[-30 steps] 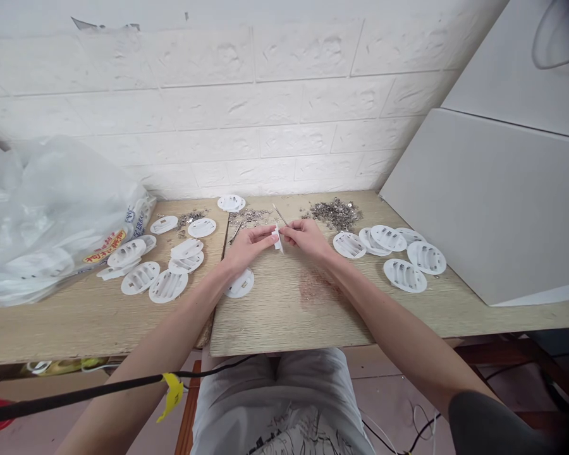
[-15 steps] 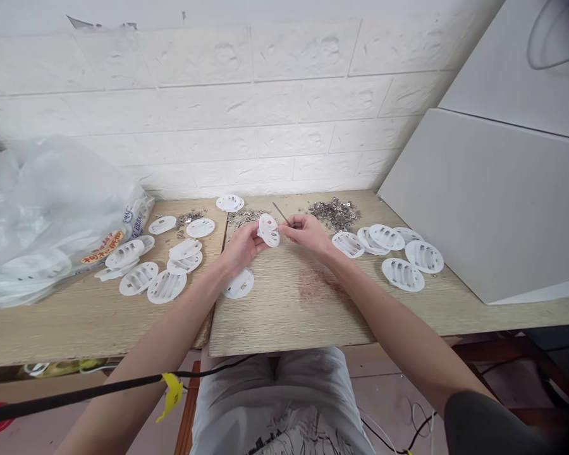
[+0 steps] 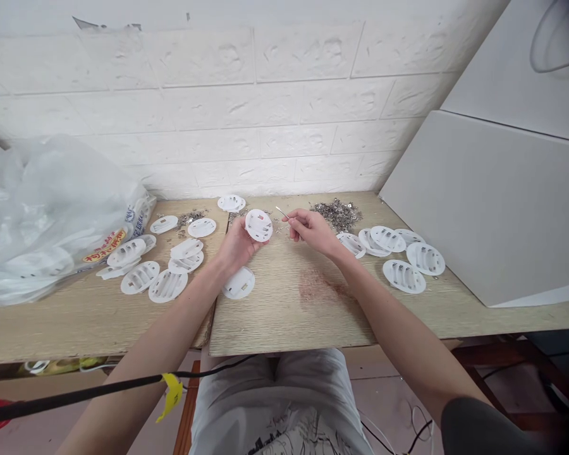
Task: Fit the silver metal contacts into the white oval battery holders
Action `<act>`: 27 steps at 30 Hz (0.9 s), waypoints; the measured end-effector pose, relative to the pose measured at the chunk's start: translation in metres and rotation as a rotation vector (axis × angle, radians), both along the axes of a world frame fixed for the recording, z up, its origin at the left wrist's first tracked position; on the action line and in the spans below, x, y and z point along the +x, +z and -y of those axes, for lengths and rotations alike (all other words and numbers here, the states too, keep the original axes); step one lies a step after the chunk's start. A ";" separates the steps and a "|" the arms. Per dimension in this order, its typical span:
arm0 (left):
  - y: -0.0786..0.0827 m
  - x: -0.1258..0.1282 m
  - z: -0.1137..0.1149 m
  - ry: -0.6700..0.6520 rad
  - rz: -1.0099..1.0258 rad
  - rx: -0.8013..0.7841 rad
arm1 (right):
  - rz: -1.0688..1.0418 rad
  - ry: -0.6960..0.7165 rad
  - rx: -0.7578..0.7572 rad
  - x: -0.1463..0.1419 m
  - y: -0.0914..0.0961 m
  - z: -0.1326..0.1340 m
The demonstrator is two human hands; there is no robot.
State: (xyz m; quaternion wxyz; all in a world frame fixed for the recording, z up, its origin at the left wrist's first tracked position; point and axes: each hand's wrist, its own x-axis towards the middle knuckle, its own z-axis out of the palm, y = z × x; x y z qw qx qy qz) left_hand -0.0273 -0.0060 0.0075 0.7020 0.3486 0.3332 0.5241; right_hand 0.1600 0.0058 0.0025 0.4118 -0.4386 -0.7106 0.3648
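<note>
My left hand (image 3: 238, 248) holds a round white plastic battery-compartment piece (image 3: 258, 225) by its edge, its face tilted toward me. Small metal bits show in its slots. In my right hand (image 3: 310, 230) a thin metal tool (image 3: 281, 213) is pinched between thumb and fingers, its tip pointing up and left, apart from the white piece; its exact kind I cannot make out. Below my left hand another white round piece (image 3: 239, 284) lies on the table. Behind my right hand is a heap of small metal parts (image 3: 337, 215).
More white round pieces lie at the left (image 3: 167, 286) and the right (image 3: 404, 277) of the wooden table (image 3: 275, 322). A clear plastic bag (image 3: 66, 202) stands at far left. Grey panels (image 3: 497, 202) lean at right. A black cable (image 3: 123, 384) crosses in front.
My hands have moved apart. The white piece has shifted left and turned its face more toward me, while the tool in my right hand has drawn away to the right.
</note>
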 end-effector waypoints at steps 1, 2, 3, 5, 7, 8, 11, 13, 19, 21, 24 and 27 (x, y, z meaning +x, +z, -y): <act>0.000 -0.001 -0.001 0.006 0.001 0.006 | 0.049 0.022 0.034 0.001 0.001 0.000; 0.000 -0.002 -0.001 0.013 0.002 0.010 | 0.099 0.034 0.071 0.001 0.002 0.001; -0.001 -0.002 -0.002 0.016 0.003 0.012 | 0.154 0.036 0.111 0.001 0.002 0.002; -0.001 -0.003 -0.003 0.015 0.004 0.012 | 0.283 0.013 0.197 -0.001 0.003 0.004; -0.002 -0.003 -0.003 0.015 0.003 0.013 | 0.402 -0.024 0.255 -0.003 0.002 0.005; -0.002 -0.003 -0.003 0.014 0.001 0.013 | 0.446 -0.041 0.266 -0.004 0.002 0.006; -0.002 -0.003 -0.002 0.022 -0.002 0.007 | 0.530 -0.087 0.278 -0.005 0.001 0.007; -0.002 -0.003 -0.002 0.028 -0.002 0.004 | 0.559 -0.096 0.282 -0.006 0.001 0.007; -0.002 -0.002 -0.001 0.031 0.011 0.007 | 0.606 -0.103 0.272 -0.007 0.005 0.009; -0.001 -0.002 0.000 0.027 0.006 0.009 | 0.607 -0.113 0.269 -0.007 0.005 0.010; 0.000 -0.002 0.000 0.025 -0.010 0.005 | 0.595 -0.121 0.264 -0.007 0.006 0.011; 0.000 -0.001 0.000 0.028 -0.029 0.004 | 0.588 -0.120 0.272 -0.007 0.006 0.011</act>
